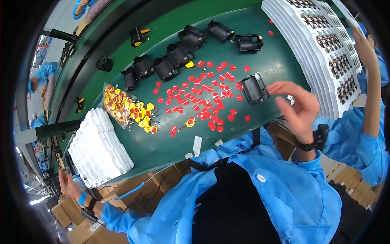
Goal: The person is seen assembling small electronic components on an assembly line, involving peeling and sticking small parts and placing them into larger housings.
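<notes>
I see the person's right hand with its fingers spread apart, right by the side of a black plastic holder with a curved hollow, which sits on the dark green surface. Lots of little flat red round pieces lie mostly to the left of the holder, and past them is a clear plastic bag of yellow and red bits. The left hand is by a pile of white trays, but I can't tell if its fingers grip anything.
</notes>
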Demonstrator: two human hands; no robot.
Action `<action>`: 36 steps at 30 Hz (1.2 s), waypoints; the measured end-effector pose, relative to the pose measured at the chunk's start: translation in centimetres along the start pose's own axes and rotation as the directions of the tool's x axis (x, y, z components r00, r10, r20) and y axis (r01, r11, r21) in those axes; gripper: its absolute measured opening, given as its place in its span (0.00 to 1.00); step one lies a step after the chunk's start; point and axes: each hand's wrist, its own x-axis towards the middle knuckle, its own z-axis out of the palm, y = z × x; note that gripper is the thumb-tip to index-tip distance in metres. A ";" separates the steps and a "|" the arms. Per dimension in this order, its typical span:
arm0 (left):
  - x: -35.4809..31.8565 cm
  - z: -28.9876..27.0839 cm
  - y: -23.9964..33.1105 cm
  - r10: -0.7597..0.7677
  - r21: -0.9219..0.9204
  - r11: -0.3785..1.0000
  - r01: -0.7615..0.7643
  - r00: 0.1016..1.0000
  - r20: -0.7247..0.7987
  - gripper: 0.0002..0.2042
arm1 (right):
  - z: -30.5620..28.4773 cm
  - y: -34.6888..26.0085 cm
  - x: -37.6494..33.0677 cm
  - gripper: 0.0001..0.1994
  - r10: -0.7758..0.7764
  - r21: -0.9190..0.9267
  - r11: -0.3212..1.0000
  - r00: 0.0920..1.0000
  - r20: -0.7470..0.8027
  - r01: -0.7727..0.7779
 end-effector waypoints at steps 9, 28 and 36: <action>-18.3 19.1 42.7 0.927 -0.817 0.305 -0.490 0.348 0.138 0.20 | 7.1 -3.8 1.3 0.42 -0.475 0.317 0.874 0.785 0.398 0.368; -19.7 25.3 48.1 0.675 -0.731 0.668 -0.137 0.524 0.519 0.36 | -0.8 1.0 3.5 0.37 -0.289 0.332 0.912 0.952 0.104 0.241; -18.4 23.2 46.0 0.704 -0.776 0.620 -0.116 0.520 0.484 0.36 | 0.5 -0.2 4.4 0.30 -0.282 0.132 0.959 0.895 0.345 0.251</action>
